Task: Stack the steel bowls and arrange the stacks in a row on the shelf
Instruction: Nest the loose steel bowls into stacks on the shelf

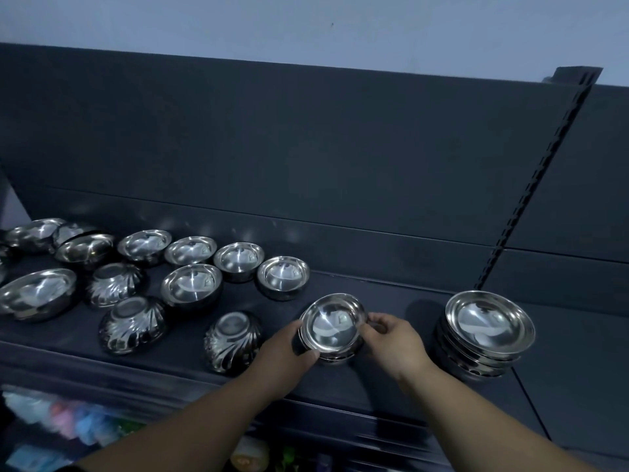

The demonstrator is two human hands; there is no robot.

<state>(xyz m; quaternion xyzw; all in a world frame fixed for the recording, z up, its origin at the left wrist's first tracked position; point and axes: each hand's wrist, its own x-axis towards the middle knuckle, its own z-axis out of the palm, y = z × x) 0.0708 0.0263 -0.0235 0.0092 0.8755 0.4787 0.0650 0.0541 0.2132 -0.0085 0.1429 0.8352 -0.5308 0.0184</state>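
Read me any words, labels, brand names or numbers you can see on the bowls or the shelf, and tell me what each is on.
No text can be read.
Small stamped mark inside the bowl in both hands: too blurred to read.
Similar marks inside the loose bowls further left: too small and blurred.
Stack of bowls on the right: only reflections.
Dark shelf and back panel: no label or sign.

A shop: dark display shelf (pixel 391 301) with a slotted upright (pixel 531 185), many steel bowls (pixel 190 284), packaged goods (pixel 68 424) below.
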